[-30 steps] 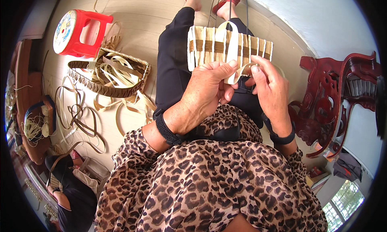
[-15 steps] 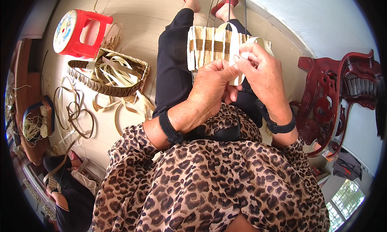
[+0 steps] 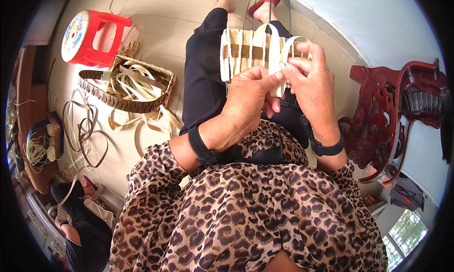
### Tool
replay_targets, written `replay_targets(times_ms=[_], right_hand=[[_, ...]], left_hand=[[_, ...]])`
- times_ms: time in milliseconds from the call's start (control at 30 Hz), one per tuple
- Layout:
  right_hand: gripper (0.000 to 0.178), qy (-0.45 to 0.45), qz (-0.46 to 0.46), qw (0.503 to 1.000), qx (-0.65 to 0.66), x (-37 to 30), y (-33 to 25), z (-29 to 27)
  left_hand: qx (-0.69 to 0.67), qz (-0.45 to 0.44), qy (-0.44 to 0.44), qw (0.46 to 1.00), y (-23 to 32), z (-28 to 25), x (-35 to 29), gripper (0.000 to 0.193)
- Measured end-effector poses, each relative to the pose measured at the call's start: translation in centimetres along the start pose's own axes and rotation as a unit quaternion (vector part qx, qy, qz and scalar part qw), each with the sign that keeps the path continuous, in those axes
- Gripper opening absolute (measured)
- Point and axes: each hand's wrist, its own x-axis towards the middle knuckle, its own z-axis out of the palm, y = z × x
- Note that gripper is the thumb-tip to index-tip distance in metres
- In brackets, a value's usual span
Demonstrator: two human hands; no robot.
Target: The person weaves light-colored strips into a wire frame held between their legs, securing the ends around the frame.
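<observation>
A partly woven piece (image 3: 236, 59) of pale strips with one brown band rests across my lap, with dark wires standing up behind it. A pale flat strip (image 3: 275, 47) loops up from its near side. My left hand (image 3: 253, 94) pinches this strip between thumb and fingers. Close beside it, my right hand (image 3: 309, 80) has its thumb and fingertips on the same strip, whose second loop (image 3: 294, 41) arches over by the raised index finger. The two thumbs almost meet. The strip's end is hidden behind my fingers.
To the left stands a woven basket (image 3: 137, 106) full of loose strips, near a red stool (image 3: 106, 38). More strips (image 3: 87, 130) trail over the floor. A carved dark-red wooden chair (image 3: 378, 106) stands at the right. Another person (image 3: 90, 229) sits at lower left.
My right hand has shifted slightly right and its fingers have lifted and spread. The second strip loop now stands taller and clearer. My left hand stays nearly in place.
</observation>
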Motion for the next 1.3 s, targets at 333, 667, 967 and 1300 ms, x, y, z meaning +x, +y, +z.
replay_targets(times_ms=[333, 667, 967, 1300], right_hand=[[0.021, -0.180, 0.180, 0.956, 0.146, 0.9, 0.7, -0.8], [0.021, -0.213, 0.119, 0.968, 0.056, 2.2, 2.1, -0.9], [0.023, -0.236, 0.074, 0.968, 0.048, 2.8, 0.6, -1.7], [0.018, -0.183, -0.060, 0.980, 0.057, 4.4, 2.0, -1.5]], left_hand=[[0.016, -0.017, -0.008, 1.000, 0.2, -0.1, -0.1, 0.020], [0.406, 0.067, -0.005, 0.911, 3.0, -1.1, -0.9, 0.015], [0.623, 0.405, 0.064, 0.666, 7.6, -2.5, 5.6, 0.022], [0.606, 0.273, 0.007, 0.747, 8.2, -2.4, 6.4, 0.016]])
